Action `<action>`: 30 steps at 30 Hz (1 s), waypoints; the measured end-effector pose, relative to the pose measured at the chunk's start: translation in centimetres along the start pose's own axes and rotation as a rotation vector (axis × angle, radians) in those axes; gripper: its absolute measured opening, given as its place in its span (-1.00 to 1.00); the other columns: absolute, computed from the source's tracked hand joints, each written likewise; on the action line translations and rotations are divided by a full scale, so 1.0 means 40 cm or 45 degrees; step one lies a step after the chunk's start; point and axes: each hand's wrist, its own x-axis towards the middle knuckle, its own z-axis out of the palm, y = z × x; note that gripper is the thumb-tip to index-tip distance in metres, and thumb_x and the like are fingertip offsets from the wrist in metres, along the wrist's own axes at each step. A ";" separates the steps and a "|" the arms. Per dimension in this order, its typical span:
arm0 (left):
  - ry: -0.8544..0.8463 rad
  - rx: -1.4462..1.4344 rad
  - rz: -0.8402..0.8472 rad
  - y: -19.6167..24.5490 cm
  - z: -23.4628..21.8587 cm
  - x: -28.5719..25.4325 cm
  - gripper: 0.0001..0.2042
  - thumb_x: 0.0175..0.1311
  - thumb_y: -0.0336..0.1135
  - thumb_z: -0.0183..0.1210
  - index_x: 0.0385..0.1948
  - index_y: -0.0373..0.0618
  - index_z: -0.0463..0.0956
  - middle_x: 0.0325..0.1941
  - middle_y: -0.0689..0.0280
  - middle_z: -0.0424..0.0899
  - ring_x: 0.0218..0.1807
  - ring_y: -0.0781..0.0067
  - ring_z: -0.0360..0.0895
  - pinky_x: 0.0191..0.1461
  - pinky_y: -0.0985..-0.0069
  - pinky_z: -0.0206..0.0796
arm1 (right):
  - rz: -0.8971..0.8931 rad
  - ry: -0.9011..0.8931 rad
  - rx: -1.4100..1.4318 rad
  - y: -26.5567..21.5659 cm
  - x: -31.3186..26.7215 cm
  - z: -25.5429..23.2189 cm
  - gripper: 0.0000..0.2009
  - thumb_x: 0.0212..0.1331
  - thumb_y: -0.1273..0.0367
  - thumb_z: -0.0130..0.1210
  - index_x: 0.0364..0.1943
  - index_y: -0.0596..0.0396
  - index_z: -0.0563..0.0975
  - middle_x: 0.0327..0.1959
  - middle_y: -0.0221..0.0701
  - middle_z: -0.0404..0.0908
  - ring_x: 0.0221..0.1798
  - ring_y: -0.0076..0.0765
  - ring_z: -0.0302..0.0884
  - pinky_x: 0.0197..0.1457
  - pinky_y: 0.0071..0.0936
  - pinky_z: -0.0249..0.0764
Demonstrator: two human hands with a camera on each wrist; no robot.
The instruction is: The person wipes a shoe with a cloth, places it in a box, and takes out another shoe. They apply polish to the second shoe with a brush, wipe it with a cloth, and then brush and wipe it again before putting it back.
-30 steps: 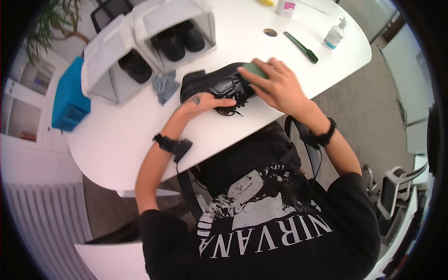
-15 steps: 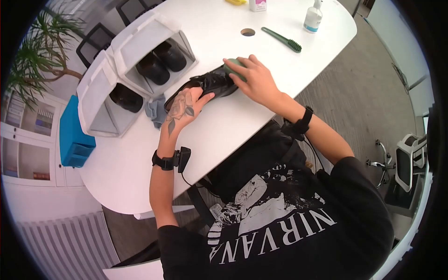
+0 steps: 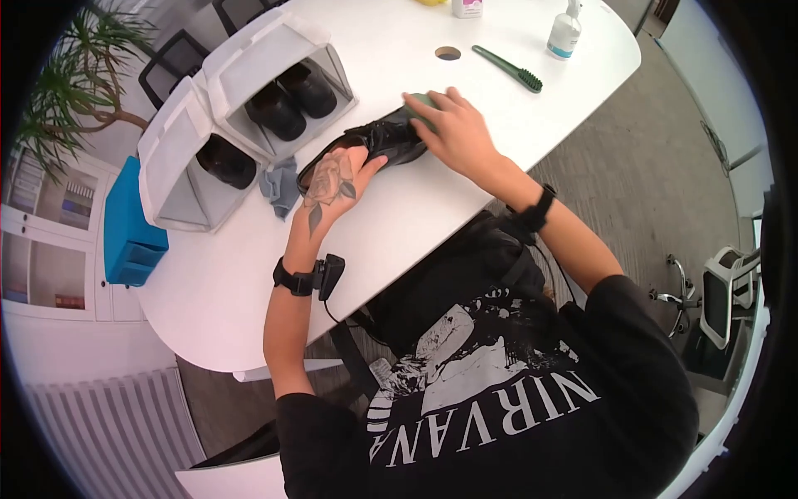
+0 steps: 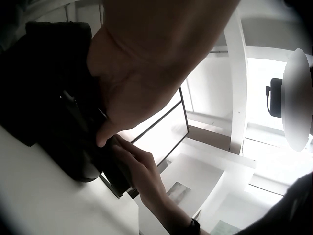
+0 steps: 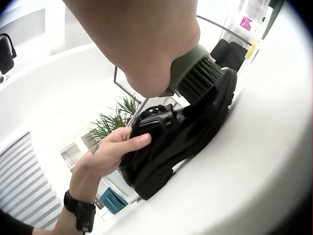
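A black lace-up leather shoe (image 3: 397, 141) stands sole-down on the white table, toe pointing to the right. My left hand (image 3: 337, 179) grips it at the heel end, fingers at the opening. In the right wrist view, the thumb of that hand lies along the shoe's side below the laces. My right hand (image 3: 459, 137) holds a green brush (image 5: 198, 73) from above. Its dark bristles meet the toe of the shoe. The left wrist view is dark, showing the shoe (image 4: 73, 112) mostly as a silhouette.
A grey-blue cloth (image 3: 281, 190) lies left of the shoe. Behind it stand two white boxes (image 3: 249, 62) with black shoes inside. Farther right are a long green brush (image 3: 507, 68), a clear bottle (image 3: 564, 35) and a cable hole (image 3: 447, 53). A teal box (image 3: 133, 224) sits far left.
The shoe has turned from its side onto its sole. My left hand has shifted to the opening at the heel end. The brush stays at the toe; the head view has swung somewhat.
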 end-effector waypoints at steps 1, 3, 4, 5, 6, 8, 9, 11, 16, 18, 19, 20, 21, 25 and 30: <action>-0.064 -0.008 -0.047 0.000 -0.003 0.004 -0.48 0.53 0.08 0.23 -0.41 -0.31 0.50 -0.45 -0.04 0.51 -0.30 -0.21 0.52 -0.19 0.05 0.40 | -0.041 0.060 -0.014 0.011 -0.019 0.000 -0.62 0.37 0.26 0.22 0.24 -0.06 0.69 -0.24 -0.25 0.68 -0.04 -0.05 0.56 0.02 -0.15 0.57; -0.198 -0.019 -0.134 0.032 -0.047 0.026 -0.47 0.53 0.08 0.23 -0.43 -0.32 0.50 -0.46 -0.05 0.48 -0.31 -0.22 0.53 -0.19 0.05 0.40 | -0.052 0.046 -0.036 0.030 0.014 0.014 -0.62 0.37 0.26 0.22 0.24 -0.05 0.69 -0.26 -0.24 0.68 -0.06 -0.04 0.57 0.02 -0.13 0.58; -0.272 -0.022 -0.171 0.044 -0.056 0.026 -0.46 0.53 0.09 0.23 -0.43 -0.33 0.50 -0.47 -0.06 0.47 -0.32 -0.22 0.53 -0.19 0.06 0.40 | -0.048 0.042 -0.048 0.046 0.033 0.023 -0.62 0.37 0.26 0.22 0.23 -0.05 0.68 -0.27 -0.23 0.68 -0.07 -0.03 0.57 0.01 -0.13 0.58; -0.261 -0.043 -0.191 0.045 -0.055 0.025 -0.44 0.52 0.10 0.23 -0.44 -0.34 0.49 -0.47 -0.10 0.46 -0.33 -0.23 0.52 -0.21 0.06 0.39 | -0.028 -0.020 -0.080 0.059 0.068 0.042 -0.58 0.41 0.26 0.19 0.32 -0.05 0.65 -0.16 -0.21 0.71 -0.03 -0.02 0.57 0.04 -0.12 0.59; -0.202 -0.026 -0.152 0.046 -0.053 0.024 -0.44 0.52 0.11 0.23 -0.44 -0.34 0.49 -0.47 -0.10 0.47 -0.32 -0.23 0.52 -0.21 0.06 0.39 | -0.034 -0.041 -0.123 0.071 0.105 0.065 -0.58 0.41 0.25 0.19 0.31 -0.05 0.65 -0.17 -0.21 0.71 -0.02 -0.01 0.57 0.05 -0.11 0.59; -0.077 0.003 -0.072 0.051 -0.040 0.015 -0.44 0.51 0.11 0.24 -0.44 -0.34 0.48 -0.46 -0.12 0.49 -0.32 -0.23 0.53 -0.22 0.05 0.38 | -0.050 -0.083 -0.217 0.088 0.166 0.107 -0.59 0.40 0.24 0.19 0.30 -0.06 0.66 -0.19 -0.22 0.72 -0.01 0.01 0.58 0.05 -0.10 0.59; -0.091 -0.002 -0.093 0.049 -0.040 0.018 -0.44 0.51 0.11 0.24 -0.44 -0.33 0.49 -0.42 -0.13 0.52 -0.29 -0.26 0.55 -0.21 0.02 0.38 | 0.005 -0.140 -0.153 0.096 0.185 0.117 -0.58 0.39 0.23 0.21 0.29 -0.06 0.66 -0.18 -0.23 0.73 0.01 0.03 0.59 0.07 -0.10 0.60; -0.089 0.052 -0.093 0.045 -0.044 0.024 -0.45 0.51 0.12 0.24 -0.43 -0.32 0.50 -0.40 -0.13 0.55 -0.27 -0.26 0.58 -0.19 0.01 0.41 | 0.028 -0.077 -0.129 0.113 0.179 0.108 -0.59 0.40 0.23 0.20 0.29 -0.06 0.67 -0.17 -0.25 0.74 0.02 0.01 0.60 0.08 -0.10 0.60; -0.162 -0.007 -0.177 0.032 -0.045 0.020 -0.44 0.51 0.14 0.22 -0.41 -0.31 0.52 -0.46 -0.10 0.56 -0.31 -0.21 0.61 -0.19 0.05 0.47 | 0.126 0.148 -0.003 0.105 -0.004 0.002 -0.62 0.38 0.26 0.21 0.25 -0.08 0.70 -0.19 -0.27 0.75 -0.05 0.00 0.59 0.04 -0.12 0.61; -0.065 0.046 -0.079 0.014 -0.035 0.016 -0.43 0.51 0.14 0.23 -0.43 -0.33 0.51 -0.50 -0.07 0.48 -0.36 -0.17 0.56 -0.23 0.06 0.40 | 0.110 0.114 -0.058 0.105 -0.018 -0.009 -0.61 0.39 0.27 0.21 0.27 -0.10 0.69 -0.22 -0.24 0.72 -0.08 0.01 0.56 0.01 -0.13 0.61; -0.148 0.047 -0.126 0.010 -0.038 0.025 -0.43 0.50 0.13 0.24 -0.43 -0.34 0.50 -0.50 -0.07 0.47 -0.36 -0.17 0.54 -0.24 0.06 0.39 | 0.085 0.109 -0.070 0.114 -0.005 -0.004 -0.61 0.40 0.26 0.20 0.28 -0.10 0.69 -0.23 -0.24 0.72 -0.08 0.01 0.56 0.00 -0.13 0.61; -0.229 0.053 -0.167 0.014 -0.044 0.029 -0.43 0.50 0.12 0.25 -0.43 -0.34 0.50 -0.50 -0.07 0.46 -0.36 -0.17 0.53 -0.24 0.07 0.37 | 0.061 0.113 -0.083 0.126 0.012 0.003 -0.60 0.40 0.26 0.20 0.29 -0.11 0.68 -0.24 -0.23 0.71 -0.08 0.02 0.56 0.00 -0.13 0.61; -0.216 0.029 -0.122 0.006 -0.039 0.025 -0.44 0.51 0.10 0.25 -0.43 -0.36 0.49 -0.49 -0.07 0.46 -0.34 -0.17 0.54 -0.25 0.08 0.35 | 0.121 0.027 -0.054 0.136 0.047 0.018 -0.60 0.42 0.23 0.16 0.30 -0.12 0.68 -0.24 -0.19 0.74 -0.05 0.05 0.58 0.03 -0.11 0.63; -0.117 0.015 -0.137 0.031 -0.039 0.021 -0.44 0.54 0.10 0.21 -0.42 -0.37 0.49 -0.46 -0.09 0.51 -0.32 -0.23 0.56 -0.20 0.05 0.41 | 0.470 -0.199 0.085 0.168 0.143 0.071 -0.60 0.45 0.17 0.12 0.28 -0.11 0.69 -0.18 -0.13 0.80 0.06 0.09 0.62 0.10 -0.07 0.64; -0.168 0.220 0.004 0.017 -0.018 0.000 -0.74 0.57 -0.09 0.18 -0.06 -0.07 0.67 -0.36 0.08 0.52 -0.24 -0.08 0.58 -0.13 0.11 0.46 | 0.325 0.037 0.078 0.158 0.030 0.030 -0.59 0.45 0.19 0.14 0.30 -0.09 0.68 -0.16 -0.22 0.79 -0.02 0.02 0.57 0.09 -0.10 0.62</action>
